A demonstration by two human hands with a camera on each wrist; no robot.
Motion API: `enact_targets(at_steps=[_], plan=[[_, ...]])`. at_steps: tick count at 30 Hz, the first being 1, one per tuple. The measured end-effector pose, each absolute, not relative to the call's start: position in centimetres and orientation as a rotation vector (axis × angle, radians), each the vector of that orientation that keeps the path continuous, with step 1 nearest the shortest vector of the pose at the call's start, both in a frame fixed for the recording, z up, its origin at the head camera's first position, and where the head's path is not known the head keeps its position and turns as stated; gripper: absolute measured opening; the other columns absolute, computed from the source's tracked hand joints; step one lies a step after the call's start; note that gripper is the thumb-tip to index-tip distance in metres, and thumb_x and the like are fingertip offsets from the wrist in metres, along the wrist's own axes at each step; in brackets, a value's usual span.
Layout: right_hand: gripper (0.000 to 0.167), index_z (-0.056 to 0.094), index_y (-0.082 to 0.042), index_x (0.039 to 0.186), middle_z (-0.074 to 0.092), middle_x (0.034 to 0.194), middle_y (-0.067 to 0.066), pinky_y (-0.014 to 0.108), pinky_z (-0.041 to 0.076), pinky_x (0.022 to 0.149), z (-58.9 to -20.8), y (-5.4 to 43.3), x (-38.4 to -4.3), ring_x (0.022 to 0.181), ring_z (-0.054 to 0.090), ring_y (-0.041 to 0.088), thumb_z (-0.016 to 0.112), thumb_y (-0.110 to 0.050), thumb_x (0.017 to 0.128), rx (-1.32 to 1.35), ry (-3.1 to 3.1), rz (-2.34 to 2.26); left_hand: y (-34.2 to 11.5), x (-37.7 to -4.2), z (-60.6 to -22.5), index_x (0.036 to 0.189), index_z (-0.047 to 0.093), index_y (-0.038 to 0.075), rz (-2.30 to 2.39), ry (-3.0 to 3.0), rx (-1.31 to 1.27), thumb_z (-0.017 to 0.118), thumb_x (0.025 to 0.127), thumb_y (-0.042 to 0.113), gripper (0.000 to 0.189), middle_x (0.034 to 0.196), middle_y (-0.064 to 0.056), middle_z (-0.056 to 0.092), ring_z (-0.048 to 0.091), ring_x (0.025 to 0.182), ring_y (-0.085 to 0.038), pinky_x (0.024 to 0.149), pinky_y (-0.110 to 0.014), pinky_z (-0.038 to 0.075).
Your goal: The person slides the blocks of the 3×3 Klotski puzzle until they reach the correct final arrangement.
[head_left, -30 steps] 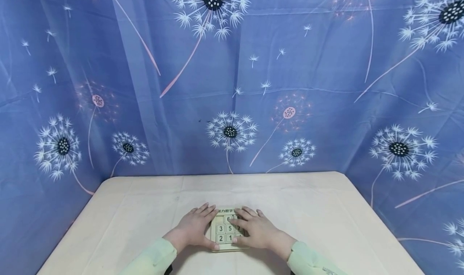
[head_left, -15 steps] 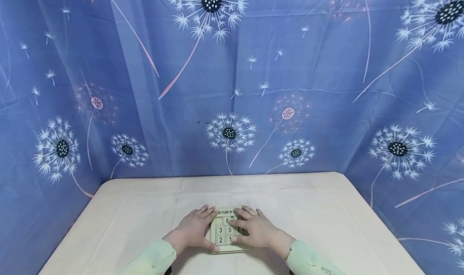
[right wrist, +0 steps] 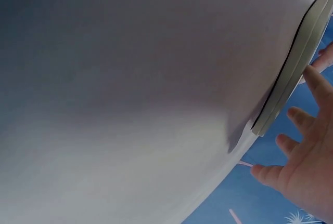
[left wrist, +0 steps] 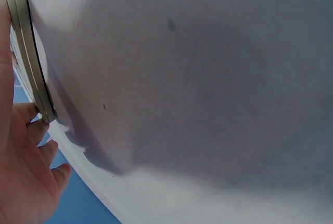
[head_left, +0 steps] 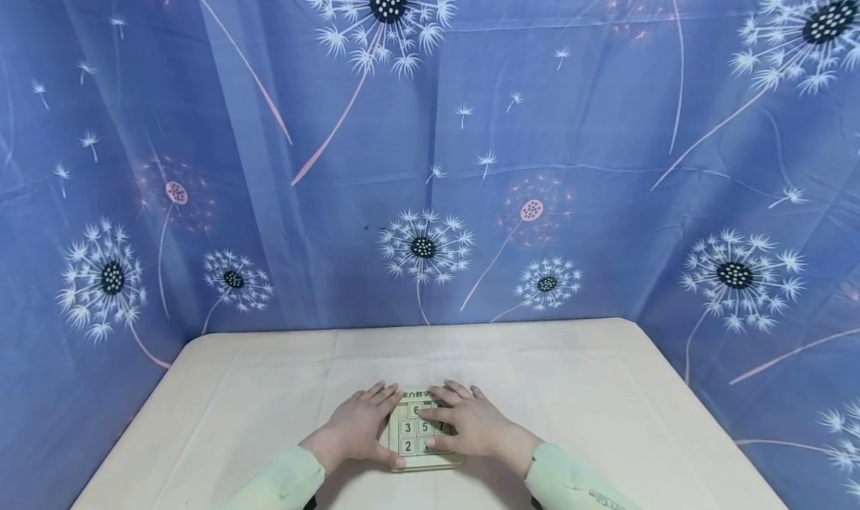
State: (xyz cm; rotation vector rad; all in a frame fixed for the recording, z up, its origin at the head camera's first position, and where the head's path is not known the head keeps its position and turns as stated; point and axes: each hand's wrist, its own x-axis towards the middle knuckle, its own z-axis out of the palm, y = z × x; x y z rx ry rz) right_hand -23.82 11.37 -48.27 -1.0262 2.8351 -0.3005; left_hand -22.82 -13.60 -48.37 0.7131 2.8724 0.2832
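Note:
A sliding number puzzle [head_left: 426,462] with a pale wooden-looking frame lies between both hands. My left hand [head_left: 357,425] holds its left side, thumb at the near corner and fingers along the far part. In the left wrist view, fingertips meet the end of the frame [left wrist: 32,57]. My right hand [head_left: 473,425] lies over the puzzle's right side with fingers extended and spread. Its index finger touches the 6 tile [head_left: 414,411], which sits partway between the top-left and top-middle places. The right thumb rests on the bottom row, and several right-hand tiles are partly hidden.
A cream-covered table [head_left: 571,375] extends around the puzzle. Behind it and at both sides hangs a blue curtain [head_left: 336,271] with dandelion prints. Pale green sleeves [head_left: 285,480] cover both forearms.
The 6 tile has slid left from above the 5, narrowing the top-left gap. My right hand has shifted slightly left with it, while my left hand stays on the frame.

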Motion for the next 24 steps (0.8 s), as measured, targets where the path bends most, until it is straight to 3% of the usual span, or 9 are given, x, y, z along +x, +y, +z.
enact_targets(at_steps=[24], plan=[[0.053, 0.058, -0.037, 0.145, 0.044, 0.164, 0.006, 0.072, 0.037, 0.117, -48.03, 10.51, -23.86, 0.152, 0.039, 0.038, 0.061, -0.06, 0.096, -1.032, 2.833, -0.266, -13.57, -22.71, -47.76, 0.155, 0.042, 0.004, 0.267, 2.864, 0.741, 0.082, 0.069, 0.071, 0.117, 0.165, -0.014, 0.04, 0.037, 0.154, -0.037, 0.121, -0.059, 0.04]])
